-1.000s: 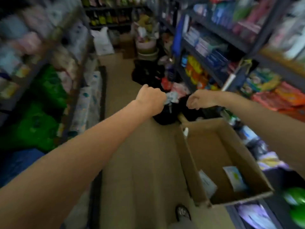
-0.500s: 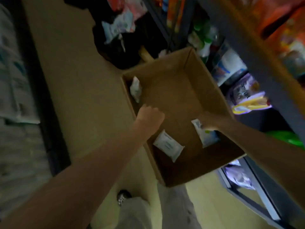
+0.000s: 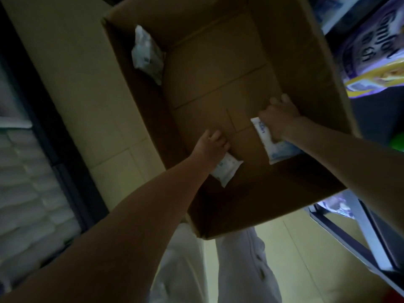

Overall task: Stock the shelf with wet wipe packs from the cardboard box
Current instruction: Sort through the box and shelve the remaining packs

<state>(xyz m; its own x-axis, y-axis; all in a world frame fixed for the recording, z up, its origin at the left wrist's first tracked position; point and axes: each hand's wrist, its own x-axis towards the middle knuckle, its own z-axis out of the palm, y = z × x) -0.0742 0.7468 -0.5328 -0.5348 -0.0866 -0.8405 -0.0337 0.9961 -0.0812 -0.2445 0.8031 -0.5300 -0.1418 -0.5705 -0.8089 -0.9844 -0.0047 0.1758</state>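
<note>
Now each hand (image 3: 211,144) (image 3: 278,119) around a pack (image 3: 225,170).

Pale tiled floor (image 3: 91,88) bearing open cardboard box (image 3: 306,62); box set between dark shelving bases at the floor's left and right edges.

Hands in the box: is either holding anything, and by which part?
Both. The left hand grips a wet wipe pack by its far end; the right hand grips another pack, also at its far end, inside the cardboard box.
</note>
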